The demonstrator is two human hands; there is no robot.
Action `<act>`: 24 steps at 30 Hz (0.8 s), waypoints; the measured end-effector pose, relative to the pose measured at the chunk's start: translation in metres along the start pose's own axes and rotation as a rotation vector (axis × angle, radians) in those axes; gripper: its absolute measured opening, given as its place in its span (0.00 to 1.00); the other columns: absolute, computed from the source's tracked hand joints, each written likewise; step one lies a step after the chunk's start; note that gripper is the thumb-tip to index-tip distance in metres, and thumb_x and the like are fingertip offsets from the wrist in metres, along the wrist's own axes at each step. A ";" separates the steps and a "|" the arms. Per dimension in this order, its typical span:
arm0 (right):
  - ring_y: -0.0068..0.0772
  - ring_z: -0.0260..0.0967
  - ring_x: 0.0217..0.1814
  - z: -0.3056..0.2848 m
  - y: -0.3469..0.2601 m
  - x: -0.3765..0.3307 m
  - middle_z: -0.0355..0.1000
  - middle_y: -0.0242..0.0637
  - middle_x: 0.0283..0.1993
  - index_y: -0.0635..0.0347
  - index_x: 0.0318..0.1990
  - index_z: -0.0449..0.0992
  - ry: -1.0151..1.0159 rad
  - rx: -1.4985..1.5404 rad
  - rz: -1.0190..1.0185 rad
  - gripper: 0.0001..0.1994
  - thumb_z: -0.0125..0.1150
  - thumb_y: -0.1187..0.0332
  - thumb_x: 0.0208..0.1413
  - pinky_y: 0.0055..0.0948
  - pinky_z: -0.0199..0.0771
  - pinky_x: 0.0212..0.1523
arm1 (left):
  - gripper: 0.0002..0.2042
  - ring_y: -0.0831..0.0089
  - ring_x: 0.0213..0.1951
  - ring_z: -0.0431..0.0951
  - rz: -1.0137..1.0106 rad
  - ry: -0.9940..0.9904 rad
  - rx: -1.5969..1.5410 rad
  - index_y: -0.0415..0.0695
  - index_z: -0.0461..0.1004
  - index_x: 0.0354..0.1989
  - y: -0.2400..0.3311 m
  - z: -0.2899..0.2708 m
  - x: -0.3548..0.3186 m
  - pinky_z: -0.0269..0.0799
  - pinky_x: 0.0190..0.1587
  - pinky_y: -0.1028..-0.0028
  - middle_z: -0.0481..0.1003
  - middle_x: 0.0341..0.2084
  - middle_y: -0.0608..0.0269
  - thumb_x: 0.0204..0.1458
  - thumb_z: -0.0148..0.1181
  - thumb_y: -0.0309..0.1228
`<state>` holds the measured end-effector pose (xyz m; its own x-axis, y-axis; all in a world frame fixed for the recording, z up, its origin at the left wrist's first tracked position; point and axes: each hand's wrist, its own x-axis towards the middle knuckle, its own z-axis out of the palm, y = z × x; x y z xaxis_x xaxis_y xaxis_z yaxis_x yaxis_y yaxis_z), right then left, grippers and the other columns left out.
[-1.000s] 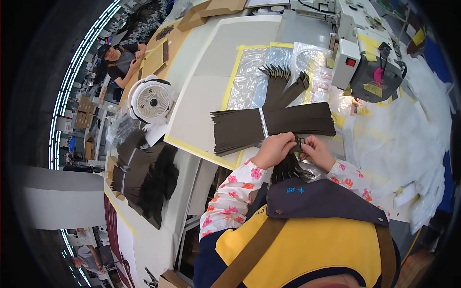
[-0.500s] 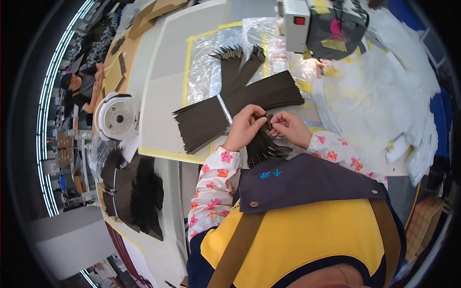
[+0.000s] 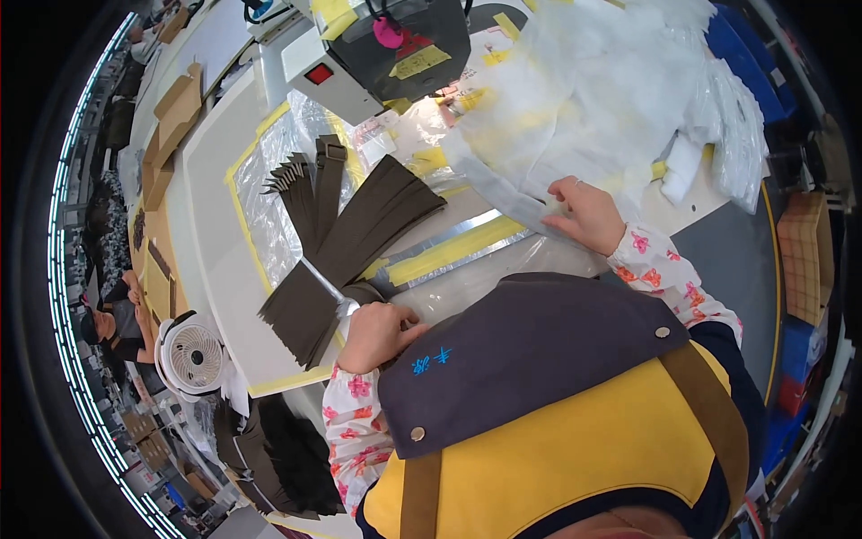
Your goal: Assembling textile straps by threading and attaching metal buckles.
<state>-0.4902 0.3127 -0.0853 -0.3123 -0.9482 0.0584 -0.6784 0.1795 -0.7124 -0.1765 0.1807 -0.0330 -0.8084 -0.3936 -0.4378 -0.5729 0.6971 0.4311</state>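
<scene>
My left hand (image 3: 375,336) is curled low beside the near end of the dark brown fabric strips (image 3: 301,310). Whatever its fingers close on is hidden by the hand and my apron flap. Over the edge of the white translucent sheeting (image 3: 575,121) is my right hand (image 3: 588,214), its thumb and forefinger apart with nothing seen between them. A pale band binds the strips into a bundle. More dark strips cross beneath it, and one of these straps ends in a buckle (image 3: 333,154).
Behind the strips stands a grey-and-white machine (image 3: 395,49) with a red switch. Yellow tape (image 3: 458,251) lies across the near table. At left are a white fan (image 3: 196,357), a cardboard box (image 3: 171,126) and a co-worker (image 3: 117,319). Furry black material (image 3: 296,458) lies lower left.
My hands have parted: the right has moved right to the white sheeting, the left stays by the strips. My view has turned right, so the machine and bundle sit further left.
</scene>
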 end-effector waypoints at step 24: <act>0.40 0.65 0.35 0.020 0.005 0.018 0.65 0.37 0.34 0.59 0.36 0.67 -0.071 -0.320 -0.161 0.13 0.59 0.67 0.41 0.32 0.65 0.33 | 0.18 0.59 0.32 0.72 0.254 0.542 -0.003 0.45 0.66 0.44 0.046 0.023 0.086 0.68 0.32 0.66 0.67 0.40 0.54 0.41 0.57 0.29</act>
<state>-0.4856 0.2914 -0.1022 -0.1456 -0.9848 0.0952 -0.8922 0.0891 -0.4428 -0.2688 0.1924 -0.0690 -0.8736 -0.4650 0.1435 -0.3525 0.8079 0.4722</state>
